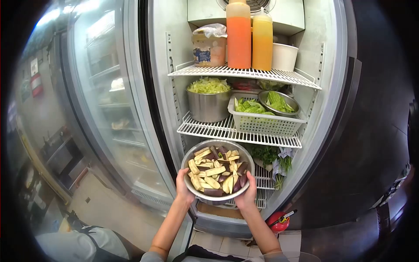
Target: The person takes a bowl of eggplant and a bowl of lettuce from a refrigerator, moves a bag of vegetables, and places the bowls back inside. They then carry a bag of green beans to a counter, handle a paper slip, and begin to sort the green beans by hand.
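Between my two hands is a round metal bowl (pixel 188 153) full of cut eggplant pieces (pixel 214 170), some with purple skin and some showing pale flesh. My left hand (pixel 183 187) grips the bowl's left side, thumb near the rim. On the opposite side, my right hand (pixel 247 192) holds it the same way. The bowl is in front of the lower shelves of an open upright fridge, and it hides part of them. Whether its base touches a shelf cannot be made out.
A middle wire shelf (pixel 205 129) carries a steel pot (pixel 208 106) of shredded lettuce and a white basket (pixel 267 123) of greens. Sauce bottles (pixel 238 39) stand above. Leafy herbs (pixel 266 155) sit lower right. The glass door (pixel 109 100) is at left; a red extinguisher (pixel 278 222) stands on the floor.
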Motion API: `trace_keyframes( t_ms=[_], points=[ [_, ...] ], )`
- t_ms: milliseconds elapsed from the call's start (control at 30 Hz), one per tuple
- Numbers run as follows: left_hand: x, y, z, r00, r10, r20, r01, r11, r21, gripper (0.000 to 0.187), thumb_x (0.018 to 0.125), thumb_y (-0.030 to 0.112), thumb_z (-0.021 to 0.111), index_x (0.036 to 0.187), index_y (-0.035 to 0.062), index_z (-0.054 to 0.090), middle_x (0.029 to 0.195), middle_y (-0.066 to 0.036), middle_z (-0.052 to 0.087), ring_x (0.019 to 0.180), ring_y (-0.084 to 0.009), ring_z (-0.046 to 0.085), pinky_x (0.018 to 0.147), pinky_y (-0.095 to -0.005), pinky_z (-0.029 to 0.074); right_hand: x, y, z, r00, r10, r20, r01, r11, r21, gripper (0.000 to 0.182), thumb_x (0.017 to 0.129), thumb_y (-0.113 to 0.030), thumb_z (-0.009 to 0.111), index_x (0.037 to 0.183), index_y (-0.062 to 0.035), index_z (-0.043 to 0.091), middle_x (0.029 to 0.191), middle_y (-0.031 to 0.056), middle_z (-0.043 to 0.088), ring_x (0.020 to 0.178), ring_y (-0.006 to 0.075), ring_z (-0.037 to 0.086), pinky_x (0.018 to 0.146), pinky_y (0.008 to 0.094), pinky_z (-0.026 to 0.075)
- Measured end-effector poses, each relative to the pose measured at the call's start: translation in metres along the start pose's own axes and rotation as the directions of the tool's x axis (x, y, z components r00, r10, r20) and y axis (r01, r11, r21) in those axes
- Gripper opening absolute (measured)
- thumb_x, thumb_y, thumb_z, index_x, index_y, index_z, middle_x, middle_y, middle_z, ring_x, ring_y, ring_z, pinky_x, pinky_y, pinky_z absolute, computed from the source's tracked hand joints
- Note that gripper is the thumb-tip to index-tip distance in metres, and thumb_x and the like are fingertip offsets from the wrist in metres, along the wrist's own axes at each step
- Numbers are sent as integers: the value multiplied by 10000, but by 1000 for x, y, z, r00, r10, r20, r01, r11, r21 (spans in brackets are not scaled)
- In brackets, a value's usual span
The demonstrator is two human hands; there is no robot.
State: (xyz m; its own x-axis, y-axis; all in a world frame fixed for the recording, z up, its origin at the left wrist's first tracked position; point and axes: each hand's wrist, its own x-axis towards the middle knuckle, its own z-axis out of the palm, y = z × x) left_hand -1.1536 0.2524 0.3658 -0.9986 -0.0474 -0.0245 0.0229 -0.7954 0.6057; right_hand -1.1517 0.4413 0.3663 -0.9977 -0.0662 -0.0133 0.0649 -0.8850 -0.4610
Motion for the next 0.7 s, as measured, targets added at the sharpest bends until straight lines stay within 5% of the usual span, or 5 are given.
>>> trace_keyframes(
  t_ms=[367,500,633,667,700],
  points=[
    [52,6,6,995,96,-5,-96,995,-9,474,831,267,429,1198,-27,486,1232,-150,531,1123,-262,502,1001,-350,345,80,6,0,997,34,73,-36,999,29,410,793,-354,599,512,-174,361,544,-20,419,541,120,402,516,251,338],
    [92,-6,-10,982,185,-43,-186,982,-32,174,799,186,502,946,96,484,1061,-79,528,1043,-212,485,952,-343,357,107,4,-2,998,36,49,-37,999,15,395,778,-356,613,526,-169,373,569,-18,427,563,134,406,574,267,376],
    [113,-5,-10,985,170,-5,-170,985,-1,284,804,226,515,1048,85,482,1113,-68,517,1064,-215,470,965,-346,336,121,5,8,998,-22,-57,21,1000,-9,383,779,-399,642,629,-152,391,647,-8,419,640,144,404,644,273,367],
    [96,-3,9,969,226,-96,-208,963,171,513,818,336,507,1210,8,457,1302,-129,442,1195,-247,394,1035,-367,243,118,5,10,996,-66,-57,64,997,-33,393,785,-417,647,650,-148,393,655,-6,413,652,146,402,666,268,362],
    [91,-4,4,966,249,-70,-228,947,226,547,830,324,511,1264,9,406,1353,-132,382,1245,-252,342,1054,-365,212,130,4,-10,995,-25,92,33,995,-90,405,800,-450,640,696,-150,388,656,-12,390,648,157,379,690,287,354]
  ],
)
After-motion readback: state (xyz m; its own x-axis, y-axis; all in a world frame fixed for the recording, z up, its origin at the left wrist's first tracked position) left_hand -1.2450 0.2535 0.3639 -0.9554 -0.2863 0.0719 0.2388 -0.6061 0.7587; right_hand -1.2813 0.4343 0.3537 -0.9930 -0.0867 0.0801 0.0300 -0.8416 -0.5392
